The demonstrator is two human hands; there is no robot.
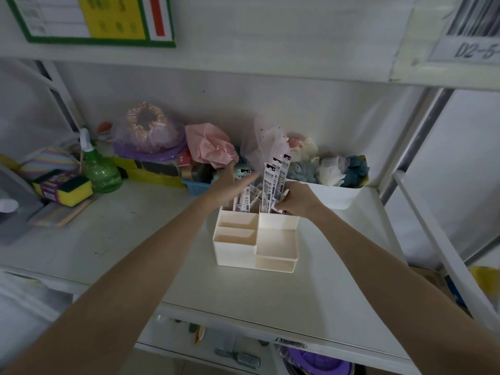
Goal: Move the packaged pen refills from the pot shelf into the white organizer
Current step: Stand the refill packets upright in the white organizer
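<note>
The refill packets' [273,182] lower ends are hidden inside the organizer [254,239].

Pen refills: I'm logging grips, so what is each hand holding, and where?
The right hand pinches a refill pack near its lower end, at the white organizer. The left hand is open, holding nothing.

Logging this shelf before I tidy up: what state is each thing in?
white organizer: upright, front compartments empty, refills in back ones
pen refills: standing in rear compartments
left hand: open, fingers straight, above refills
right hand: pinching a refill pack
spray bottle: upright
sponge: packaged, lying flat
</note>
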